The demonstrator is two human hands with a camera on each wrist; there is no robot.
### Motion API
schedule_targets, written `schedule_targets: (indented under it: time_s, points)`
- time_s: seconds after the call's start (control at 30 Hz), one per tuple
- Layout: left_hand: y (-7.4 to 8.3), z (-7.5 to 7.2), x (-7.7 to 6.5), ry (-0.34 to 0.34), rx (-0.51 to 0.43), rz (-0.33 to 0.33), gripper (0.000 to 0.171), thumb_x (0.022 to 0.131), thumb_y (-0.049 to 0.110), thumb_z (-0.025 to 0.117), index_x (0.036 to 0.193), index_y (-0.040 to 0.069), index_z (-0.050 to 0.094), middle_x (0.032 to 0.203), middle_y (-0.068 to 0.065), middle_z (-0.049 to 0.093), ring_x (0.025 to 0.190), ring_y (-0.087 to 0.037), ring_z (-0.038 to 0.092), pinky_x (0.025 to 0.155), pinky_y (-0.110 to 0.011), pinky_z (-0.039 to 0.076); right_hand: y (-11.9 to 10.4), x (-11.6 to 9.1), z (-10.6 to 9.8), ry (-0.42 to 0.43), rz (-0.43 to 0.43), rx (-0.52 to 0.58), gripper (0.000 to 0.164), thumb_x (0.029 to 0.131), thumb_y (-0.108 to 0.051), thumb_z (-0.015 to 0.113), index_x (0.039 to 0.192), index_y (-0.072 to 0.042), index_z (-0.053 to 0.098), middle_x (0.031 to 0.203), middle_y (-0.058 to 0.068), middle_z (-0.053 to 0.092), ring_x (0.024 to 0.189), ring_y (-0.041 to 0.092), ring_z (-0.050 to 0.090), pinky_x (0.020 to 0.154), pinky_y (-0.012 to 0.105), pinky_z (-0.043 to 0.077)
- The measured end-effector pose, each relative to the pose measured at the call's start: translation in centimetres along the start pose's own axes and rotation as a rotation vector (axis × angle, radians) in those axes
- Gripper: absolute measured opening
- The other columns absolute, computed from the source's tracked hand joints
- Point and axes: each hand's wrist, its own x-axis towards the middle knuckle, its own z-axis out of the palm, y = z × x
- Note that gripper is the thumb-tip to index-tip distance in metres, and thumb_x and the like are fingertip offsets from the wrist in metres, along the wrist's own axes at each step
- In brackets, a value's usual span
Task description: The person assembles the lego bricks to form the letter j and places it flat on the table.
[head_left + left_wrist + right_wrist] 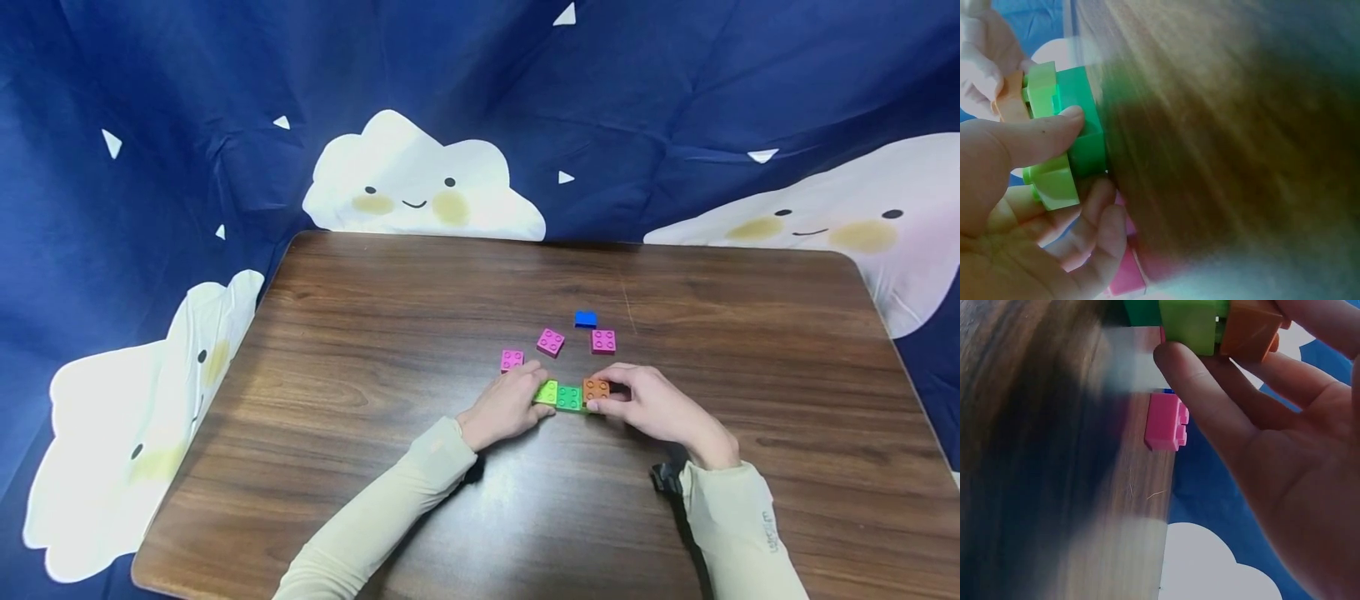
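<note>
Reckoning the clock from the person's seat, with twelve away across the counter [360,350], the brick that matters is the orange two-by-two stud brick [596,390], over the three o'clock end of a short built row. The coming move, I'd judge, turns on how it lines up with the lime brick [1191,328] beneath it: a slim gap with studs showing separates them, so it looks not fully seated.

The right hand [656,402] is the nearer one, its grip pinching the orange brick from four o'clock, thumb on the near side, fingers on the far. The left hand [508,404] pinches the row's nine o'clock end, thumb against the green base [568,399], beside the other lime brick [547,392].

The orange brick's studs point upward; its top looks square, so it has no clear long axis. The row's long axis runs roughly nine to three. Beyond it lie pink bricks at ten [512,358], eleven [551,342] and one [603,342], with a blue brick [586,319] at twelve.
</note>
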Motion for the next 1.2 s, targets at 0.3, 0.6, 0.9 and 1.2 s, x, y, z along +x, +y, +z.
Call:
schedule_targets:
  time_s: [0.3,0.6,0.9,1.2]
  points:
    - [0.04,0.03,-0.22,-0.004,-0.01,-0.001,0.039,0.085,0.028,0.073,0.117,0.007,0.063,0.096,0.002,0.056,0.079,-0.007,0.048,0.066,-0.017,0.042,-0.38,-0.23,0.19,0.005,0.029,0.033,0.04,0.087,-0.03,0.071,0.117,-0.003,0.067,0.109,0.006,0.069,0.094,0.016,0.059,0.083,0.037,0.049]
    - [-0.04,0.15,-0.33,0.001,-0.008,0.001,0.039,0.085,0.028,0.073,0.116,0.007,0.063,0.097,0.002,0.056,0.078,-0.008,0.048,0.066,-0.018,0.042,-0.28,-0.08,0.25,-0.011,0.041,0.032,0.041,0.087,-0.032,0.071,0.117,-0.005,0.068,0.111,0.005,0.069,0.097,0.016,0.06,0.086,0.038,0.05]
    - [0.02,0.04,-0.29,0.006,-0.002,0.005,0.041,0.085,0.028,0.073,0.118,0.006,0.063,0.098,0.001,0.057,0.079,-0.008,0.048,0.068,-0.018,0.043,-0.26,0.04,0.46,0.018,0.017,0.012,0.038,0.085,-0.025,0.073,0.116,-0.003,0.069,0.11,0.006,0.07,0.099,0.018,0.063,0.087,0.039,0.051]
    - [0.15,-0.07,-0.07,0.007,0.002,0.014,0.04,0.085,0.027,0.072,0.119,0.006,0.063,0.099,0.0,0.057,0.081,-0.009,0.049,0.07,-0.02,0.045,-0.48,0.08,-0.15,-0.041,0.053,0.005,0.043,0.087,-0.027,0.071,0.119,0.001,0.066,0.11,0.012,0.07,0.087,0.014,0.059,0.077,0.031,0.05]
